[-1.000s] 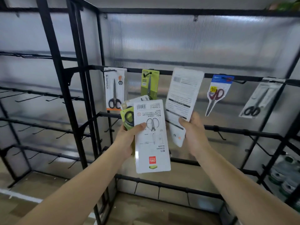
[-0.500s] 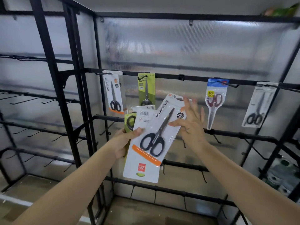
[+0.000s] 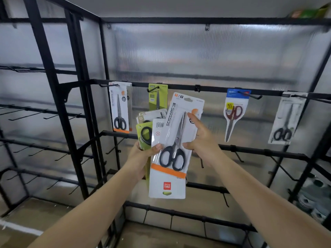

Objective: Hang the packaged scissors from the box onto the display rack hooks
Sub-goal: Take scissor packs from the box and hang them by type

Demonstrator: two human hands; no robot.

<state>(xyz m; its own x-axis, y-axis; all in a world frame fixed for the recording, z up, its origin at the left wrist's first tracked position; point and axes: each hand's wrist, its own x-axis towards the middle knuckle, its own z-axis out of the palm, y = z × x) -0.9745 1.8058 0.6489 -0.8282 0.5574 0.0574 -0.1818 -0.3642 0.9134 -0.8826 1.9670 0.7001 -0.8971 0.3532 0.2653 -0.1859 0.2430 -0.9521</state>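
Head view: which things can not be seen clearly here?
- Packs in the left hand: mostly hidden behind the front scissors pack.
- Green pack on its hook: lower half covered by the held packs.
- Green item at the top right: blurred, cut by the edge.

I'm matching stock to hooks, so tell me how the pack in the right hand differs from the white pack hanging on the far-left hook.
The held pack is gripped by the right hand and tilted; the hanging pack hangs upright on its hook. The held pack appears larger, being nearer the camera. It also overlaps the stack in the left hand; the hanging one hangs alone. Both are white with black-handled scissors and an orange stripe.
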